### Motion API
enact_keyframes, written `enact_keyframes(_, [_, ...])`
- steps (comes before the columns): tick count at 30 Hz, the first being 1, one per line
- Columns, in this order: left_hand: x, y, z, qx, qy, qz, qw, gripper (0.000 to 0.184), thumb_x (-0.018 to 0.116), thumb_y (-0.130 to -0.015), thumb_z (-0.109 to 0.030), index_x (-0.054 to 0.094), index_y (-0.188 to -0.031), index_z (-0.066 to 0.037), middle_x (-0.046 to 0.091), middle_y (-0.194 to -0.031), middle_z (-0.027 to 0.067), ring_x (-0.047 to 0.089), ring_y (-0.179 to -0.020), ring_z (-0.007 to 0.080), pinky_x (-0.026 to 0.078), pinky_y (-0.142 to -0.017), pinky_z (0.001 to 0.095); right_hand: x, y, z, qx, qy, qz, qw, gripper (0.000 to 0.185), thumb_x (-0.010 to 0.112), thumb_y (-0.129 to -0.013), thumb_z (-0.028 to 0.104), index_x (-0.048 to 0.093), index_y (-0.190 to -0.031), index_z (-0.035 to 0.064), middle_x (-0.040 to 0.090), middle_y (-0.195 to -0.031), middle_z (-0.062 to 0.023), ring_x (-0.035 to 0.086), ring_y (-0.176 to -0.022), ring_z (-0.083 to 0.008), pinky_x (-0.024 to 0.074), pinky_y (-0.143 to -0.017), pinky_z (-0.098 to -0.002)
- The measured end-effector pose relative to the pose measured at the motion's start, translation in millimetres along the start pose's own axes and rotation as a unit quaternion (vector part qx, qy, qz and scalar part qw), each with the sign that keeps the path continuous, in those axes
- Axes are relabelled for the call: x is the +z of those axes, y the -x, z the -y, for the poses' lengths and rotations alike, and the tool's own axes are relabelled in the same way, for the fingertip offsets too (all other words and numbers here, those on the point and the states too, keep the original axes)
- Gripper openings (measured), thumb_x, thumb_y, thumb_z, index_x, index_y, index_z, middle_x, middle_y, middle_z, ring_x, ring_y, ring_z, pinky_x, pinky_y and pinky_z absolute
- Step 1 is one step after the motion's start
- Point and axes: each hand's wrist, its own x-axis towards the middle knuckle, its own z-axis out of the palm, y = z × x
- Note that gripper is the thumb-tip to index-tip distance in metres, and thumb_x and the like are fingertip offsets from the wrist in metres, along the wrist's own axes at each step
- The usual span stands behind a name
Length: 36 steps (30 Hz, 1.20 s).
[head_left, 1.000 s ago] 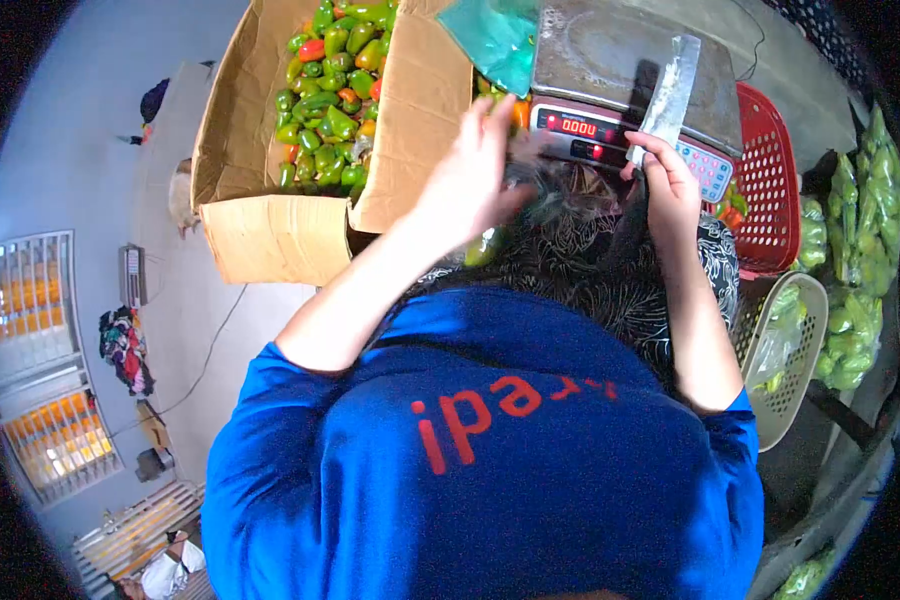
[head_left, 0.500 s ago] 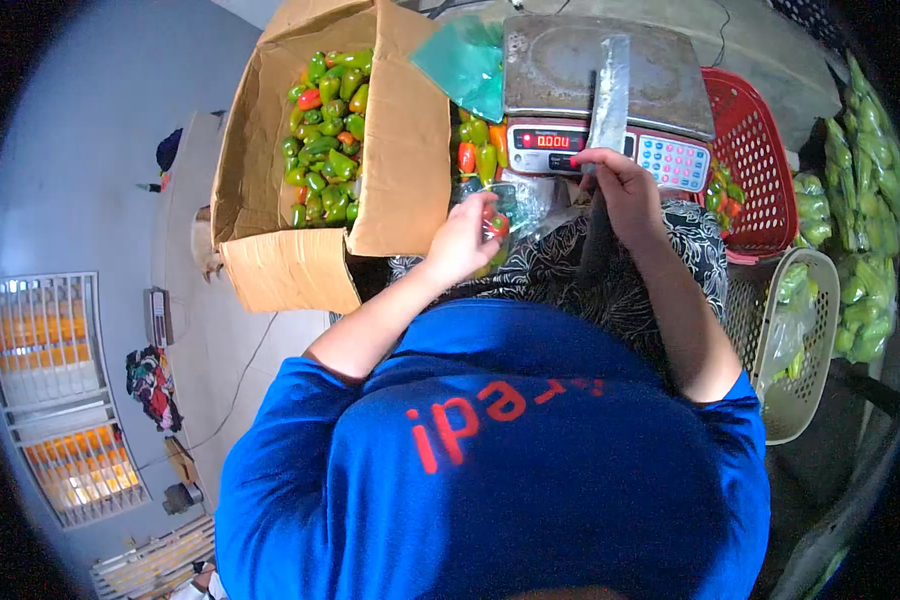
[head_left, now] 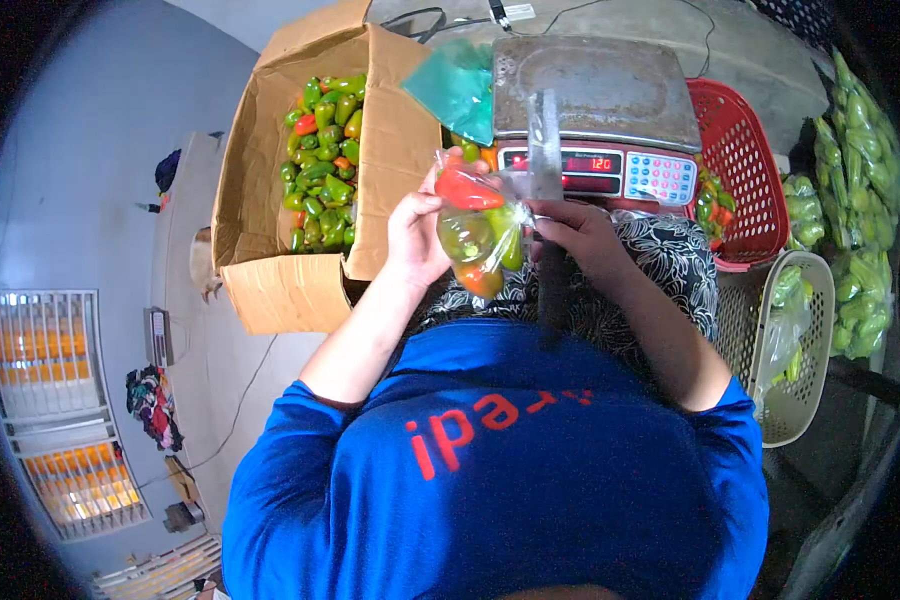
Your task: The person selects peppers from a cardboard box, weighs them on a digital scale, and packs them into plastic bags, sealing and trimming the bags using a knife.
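Observation:
A clear plastic bag of peppers (head_left: 470, 240), red, green and orange ones, is held up over my lap. My left hand (head_left: 417, 235) is wrapped round its left side, fingers closed. At the bag's gathered neck, my right hand (head_left: 578, 235) has its thumb and fingers pinched together; part of the grip is hidden. A long translucent strip (head_left: 544, 140) stands upright by the right fingertips, dark and blurred lower down. Whether the fingers hold it too, I cannot tell. Just beyond the hands is the digital scale (head_left: 595, 90), its red display lit.
On the left stands an open cardboard box (head_left: 395, 150) of loose peppers (head_left: 320, 165). Green plastic bags (head_left: 455, 90) lie beside the scale. To the right are a red basket (head_left: 760, 170), a cream basket (head_left: 820, 340) and bagged green vegetables (head_left: 865, 160).
My left hand has raised the bag of peppers from beside the box into clearer view. The right hand and the strip have moved left to the bag's neck. The scale's display reading has changed.

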Motion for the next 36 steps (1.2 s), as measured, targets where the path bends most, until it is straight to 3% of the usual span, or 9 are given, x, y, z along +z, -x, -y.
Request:
enact_keyframes(2, [-9,-2,9,0.0,-0.012,-0.026,1.0,0.057,0.051,-0.074,-0.019,0.04,-0.128,-0.008,0.046,-0.128,0.0177,0.044,-0.12,0.0331,0.034,-0.103,0.047,2,1,-7,-0.014,-0.012,-0.016,1.0,0.025,0.055,-0.088,0.015,0.057,-0.111,0.0034,0.062,-0.086,-0.004,0.059,-0.071,-0.0096,0.0498,-0.066,-0.0245])
enact_keyframes(8, [-6,-3,24,-0.015,-0.044,-0.048,0.998,0.052,0.049,-0.076,-0.018,0.038,-0.126,-0.008,0.048,-0.122,0.0158,0.048,-0.114,0.0305,0.037,-0.101,0.0443,5,1,-5,-0.208,0.24,-0.1,0.943,0.02,0.063,-0.08,0.02,0.055,-0.09,0.0049,0.057,-0.074,-0.0037,0.057,-0.07,-0.0138,0.0458,-0.065,-0.0287])
enact_keyframes(15, [-3,-5,28,-0.015,-0.118,-0.044,0.992,0.059,0.049,-0.083,-0.029,0.033,-0.136,-0.008,0.044,-0.131,0.0159,0.043,-0.122,0.0298,0.035,-0.102,0.0445,-3,11,14,-0.182,0.295,-0.088,0.934,0.02,0.063,-0.08,0.021,0.057,-0.085,0.0024,0.058,-0.075,-0.006,0.056,-0.074,-0.0131,0.0447,-0.069,-0.0295])
enact_keyframes(22, [-38,0,17,-0.001,-0.256,-0.061,0.965,0.058,0.052,-0.088,-0.038,0.034,-0.136,-0.01,0.044,-0.134,0.0114,0.046,-0.119,0.0243,0.041,-0.096,0.0411,-83,48,51,-0.202,0.358,-0.218,0.885,0.012,0.059,-0.082,0.014,0.061,-0.087,0.0035,0.06,-0.074,-0.007,0.059,-0.071,-0.0177,0.0467,-0.067,-0.0309])
enact_keyframes(26, [-63,11,19,-0.037,-0.257,-0.081,0.962,0.052,0.051,-0.09,-0.036,0.036,-0.133,-0.01,0.047,-0.128,0.0102,0.05,-0.112,0.0216,0.045,-0.091,0.0369,-165,91,64,-0.098,0.109,-0.37,0.917,0.011,0.055,-0.087,0.015,0.063,-0.087,0.0073,0.059,-0.073,0.0032,0.053,-0.064,-0.0057,0.0423,-0.06,-0.0206])
enact_keyframes(28, [-68,11,26,-0.057,-0.264,-0.09,0.959,0.05,0.051,-0.091,-0.036,0.037,-0.132,-0.01,0.048,-0.125,0.0091,0.053,-0.107,0.0199,0.046,-0.088,0.0347,-225,102,44,-0.127,0.128,-0.433,0.883,0.016,0.055,-0.087,0.019,0.064,-0.086,0.0057,0.06,-0.071,0.0014,0.054,-0.063,-0.0077,0.0428,-0.059,-0.0231])
enact_keyframes(31, [-67,5,32,-0.08,-0.274,-0.1,0.953,0.048,0.052,-0.09,-0.032,0.038,-0.129,-0.009,0.049,-0.119,0.007,0.055,-0.099,0.0167,0.048,-0.084,0.0304,-315,119,-11,-0.068,0.348,-0.516,0.78,0.024,0.057,-0.084,0.025,0.064,-0.084,0.0012,0.062,-0.069,-0.0038,0.057,-0.064,-0.0118,0.0444,-0.062,-0.0271])
enact_keyframes(34, [-68,1,36,-0.091,-0.288,-0.094,0.949,0.047,0.053,-0.09,-0.03,0.038,-0.129,-0.008,0.05,-0.118,0.0067,0.056,-0.097,0.0163,0.048,-0.082,0.0295,-353,120,-55,0.052,0.381,-0.58,0.718,0.033,0.058,-0.08,0.03,0.064,-0.086,-0.0016,0.062,-0.069,-0.0137,0.059,-0.067,-0.016,0.0461,-0.069,-0.0319])
enact_keyframes(36, [-64,0,37,-0.093,-0.29,-0.096,0.948,0.046,0.053,-0.09,-0.029,0.038,-0.128,-0.007,0.05,-0.117,0.0063,0.056,-0.094,0.0154,0.048,-0.08,0.0286,-378,120,-79,0.081,0.355,-0.61,0.704,0.034,0.06,-0.08,0.031,0.065,-0.088,-0.0015,0.065,-0.074,-0.0132,0.06,-0.07,-0.0172,0.0464,-0.07,-0.0319])
